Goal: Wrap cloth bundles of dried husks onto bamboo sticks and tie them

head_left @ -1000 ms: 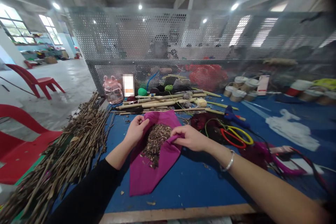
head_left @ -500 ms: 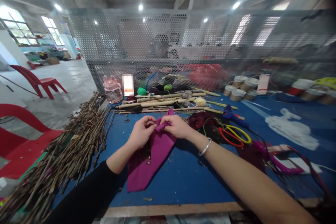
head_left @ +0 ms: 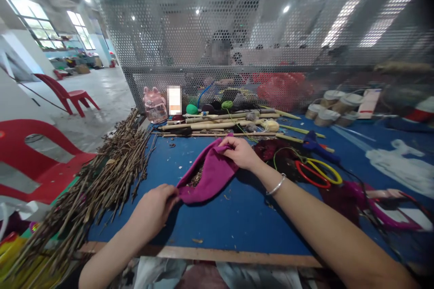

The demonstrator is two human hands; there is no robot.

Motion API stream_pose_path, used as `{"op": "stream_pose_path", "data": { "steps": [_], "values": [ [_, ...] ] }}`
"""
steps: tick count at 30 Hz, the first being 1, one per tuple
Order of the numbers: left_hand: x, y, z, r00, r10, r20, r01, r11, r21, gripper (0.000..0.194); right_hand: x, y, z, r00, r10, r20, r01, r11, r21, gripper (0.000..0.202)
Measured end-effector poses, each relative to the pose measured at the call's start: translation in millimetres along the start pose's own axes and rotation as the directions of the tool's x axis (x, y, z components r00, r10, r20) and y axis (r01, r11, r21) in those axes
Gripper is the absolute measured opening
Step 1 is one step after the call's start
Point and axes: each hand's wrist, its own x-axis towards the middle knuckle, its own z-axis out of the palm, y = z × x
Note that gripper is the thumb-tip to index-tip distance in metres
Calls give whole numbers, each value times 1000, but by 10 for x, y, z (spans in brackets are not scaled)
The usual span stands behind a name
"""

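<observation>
A magenta cloth is stretched between my hands over the blue tabletop, folded into a pouch shape. Small brown dry bits show in its open fold. My left hand pinches the cloth's near left end, fingers closed. At the far right end, my right hand is closed on the gathered edge, thumb against fingers. Just right of my right hand lies dark red fabric.
Bundled dry twigs cover the left side. Sticks and yarn balls lie behind, before a perforated metal screen. Rightward are yellow-handled scissors, a blue glue gun, a magenta iron and a white plastic bag.
My left hand has moved from beside my right hand to the cloth's near left end. The cloth's fold has opened wider, showing more brown bits. The camera view has shifted.
</observation>
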Motion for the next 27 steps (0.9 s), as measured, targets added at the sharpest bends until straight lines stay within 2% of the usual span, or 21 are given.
{"op": "stream_pose_path", "data": {
  "steps": [3,5,7,11,15,18,21,23,24,25,26,27],
  "values": [
    [202,93,-51,986,33,-166,-51,993,-105,16,-26,-42,3,999,-1,51,2,1000,-20,13],
    [344,174,-68,959,80,-273,-136,972,-191,10,-38,-86,9,997,-13,77,17,999,-48,11],
    [478,253,-62,934,76,-348,-181,943,-280,7,-44,-145,19,994,-38,98,45,997,-69,9],
    [650,319,-16,918,74,-390,-259,856,-448,7,-50,-274,23,984,-85,156,101,990,-96,10],
    [659,174,7,932,52,-360,-282,726,-627,8,-78,-360,-39,968,-112,227,147,979,-142,24],
    [598,12,-31,934,18,-356,-223,809,-544,11,-101,-373,-98,971,-101,218,159,951,-265,25],
    [520,-74,-96,970,28,-240,-123,912,-390,18,-96,-365,-125,985,-69,159,126,916,-381,29],
    [487,-92,-124,987,31,-160,-74,959,-275,44,-74,-365,-125,993,-51,106,90,905,-416,41],
    [482,-98,-129,990,25,-141,-55,976,-209,59,-59,-369,-124,996,-50,79,79,901,-426,42],
    [484,-105,-129,991,22,-132,-42,988,-149,65,-45,-374,-123,997,-49,59,70,897,-437,36],
    [491,-117,-124,991,25,-130,-38,994,-99,60,-30,-382,-123,998,-41,48,58,891,-450,27],
    [501,-132,-117,991,34,-128,-41,998,-55,47,-18,-391,-123,999,-25,38,40,885,-463,20]
  ]
}}
